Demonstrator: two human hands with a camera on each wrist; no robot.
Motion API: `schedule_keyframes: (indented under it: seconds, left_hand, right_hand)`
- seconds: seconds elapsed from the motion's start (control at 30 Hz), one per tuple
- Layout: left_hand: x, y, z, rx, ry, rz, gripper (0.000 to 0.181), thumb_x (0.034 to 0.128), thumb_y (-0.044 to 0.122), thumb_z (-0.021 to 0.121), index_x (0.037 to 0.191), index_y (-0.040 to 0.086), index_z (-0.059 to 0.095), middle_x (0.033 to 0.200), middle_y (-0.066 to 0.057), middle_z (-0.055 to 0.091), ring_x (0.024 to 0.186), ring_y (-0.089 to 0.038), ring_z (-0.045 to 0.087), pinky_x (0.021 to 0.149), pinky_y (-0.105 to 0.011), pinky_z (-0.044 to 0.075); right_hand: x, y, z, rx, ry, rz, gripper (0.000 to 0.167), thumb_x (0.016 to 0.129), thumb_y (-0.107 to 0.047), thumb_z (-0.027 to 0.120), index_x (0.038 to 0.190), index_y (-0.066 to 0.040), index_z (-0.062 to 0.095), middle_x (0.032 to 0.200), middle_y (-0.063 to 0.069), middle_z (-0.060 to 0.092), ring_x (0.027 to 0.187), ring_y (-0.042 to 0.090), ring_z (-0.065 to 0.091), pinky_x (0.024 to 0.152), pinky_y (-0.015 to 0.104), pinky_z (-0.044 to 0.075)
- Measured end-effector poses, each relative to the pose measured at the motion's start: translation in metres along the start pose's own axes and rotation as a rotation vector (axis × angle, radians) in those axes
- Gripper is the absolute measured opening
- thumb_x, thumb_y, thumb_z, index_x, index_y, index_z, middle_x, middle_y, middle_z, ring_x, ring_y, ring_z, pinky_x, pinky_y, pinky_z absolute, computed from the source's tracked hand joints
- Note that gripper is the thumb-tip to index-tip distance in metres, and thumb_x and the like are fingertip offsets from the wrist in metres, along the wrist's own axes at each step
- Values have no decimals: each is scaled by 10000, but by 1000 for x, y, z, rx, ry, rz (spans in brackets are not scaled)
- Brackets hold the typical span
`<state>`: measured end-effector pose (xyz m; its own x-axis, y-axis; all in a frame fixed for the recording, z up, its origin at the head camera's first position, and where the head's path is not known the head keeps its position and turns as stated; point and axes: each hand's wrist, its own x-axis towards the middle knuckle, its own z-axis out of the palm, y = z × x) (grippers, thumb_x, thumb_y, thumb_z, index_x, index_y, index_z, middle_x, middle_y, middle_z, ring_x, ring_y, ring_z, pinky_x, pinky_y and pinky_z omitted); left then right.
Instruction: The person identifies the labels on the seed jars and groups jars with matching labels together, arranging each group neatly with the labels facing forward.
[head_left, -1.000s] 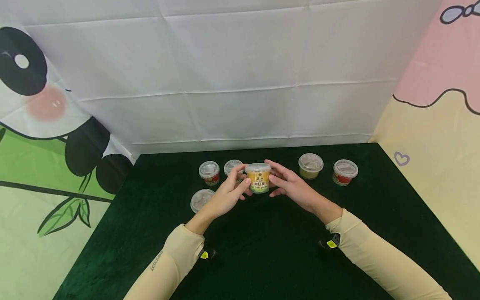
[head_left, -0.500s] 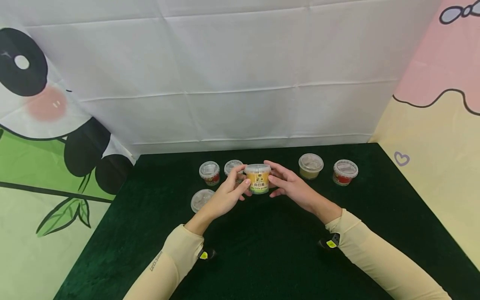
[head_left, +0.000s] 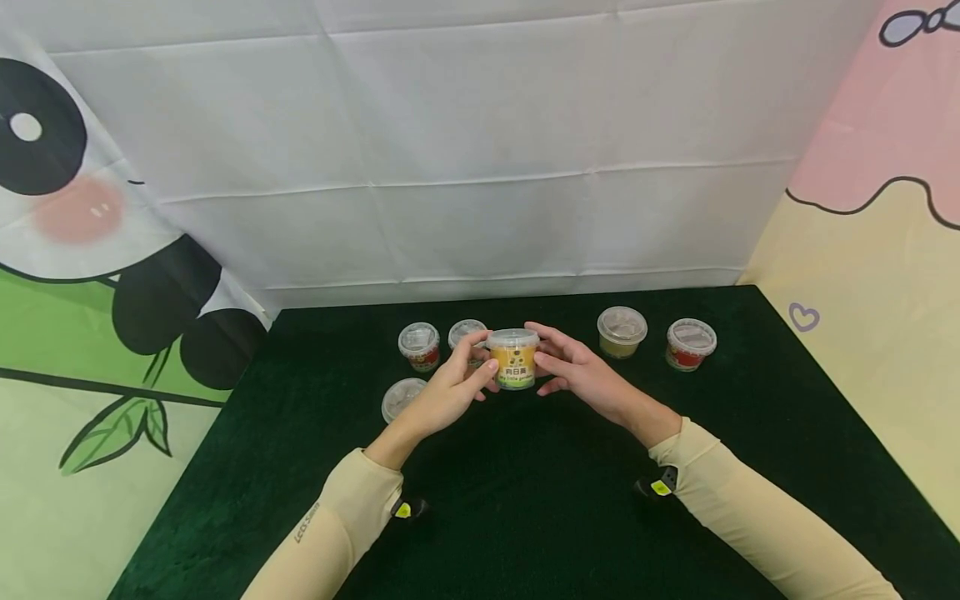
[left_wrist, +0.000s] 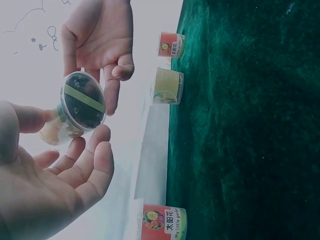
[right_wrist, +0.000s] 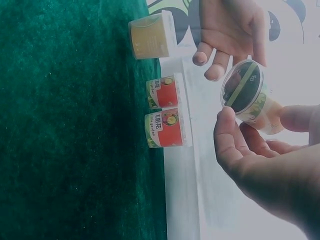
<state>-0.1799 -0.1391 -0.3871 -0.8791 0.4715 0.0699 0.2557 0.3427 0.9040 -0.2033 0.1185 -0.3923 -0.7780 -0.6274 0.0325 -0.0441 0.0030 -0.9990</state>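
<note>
Both hands hold a small lidded plastic tub (head_left: 514,360) with a yellow label and Chinese lettering, upright above the table. My left hand (head_left: 444,396) grips it from the left side, with thumb and fingers at its wall. From the right, my right hand (head_left: 588,379) holds the opposite side between thumb and fingers. The dark underside of this tub (left_wrist: 82,102), crossed by a green strip, shows in the left wrist view. It also appears in the right wrist view, where the right hand (right_wrist: 260,150) curls around the tub.
A dark green cloth covers the table (head_left: 525,508). On the left stand a red-labelled tub (head_left: 418,346), another tub (head_left: 467,332) and a nearer one (head_left: 402,398) partly behind the left arm. A yellowish tub (head_left: 622,332) and a red-labelled tub (head_left: 691,344) stand on the right.
Both hands and the yellow-labelled tub have shifted very slightly left and down in the head view. Their hold looks the same, and the other tubs stay where they were.
</note>
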Motion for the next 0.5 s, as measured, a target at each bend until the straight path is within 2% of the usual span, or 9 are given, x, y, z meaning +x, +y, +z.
schedule_keyframes:
  seconds: [0.17,0.37,0.5]
  left_hand:
    - [0,-1,-3,1,-13,-11,543,1108,310,411,1575,155,182,1366,-195,461,1063,-305,629,885,-446,548]
    - [-3,-1,-6,26,3,-21,531,1118,302,379,1581,132,181,1379,-212,458,1089,-364,624,888,-484,544]
    - [-3,0,-8,29,-2,-22,527,1118,319,376,1576,144,183,1381,-206,464,1084,-343,625,890,-473,544]
  right_hand:
    - [0,-1,2,3,6,-3,583,1102,-269,423,1629,-168,193,1530,192,372,1266,361,506,971,482,510]
    - [3,-1,5,-7,3,-5,575,1107,-265,428,1627,-168,202,1536,189,379,1262,349,511,964,481,513]
    - [4,-1,7,-10,11,-7,575,1108,-259,425,1627,-158,198,1536,188,382,1257,350,515,958,481,515]
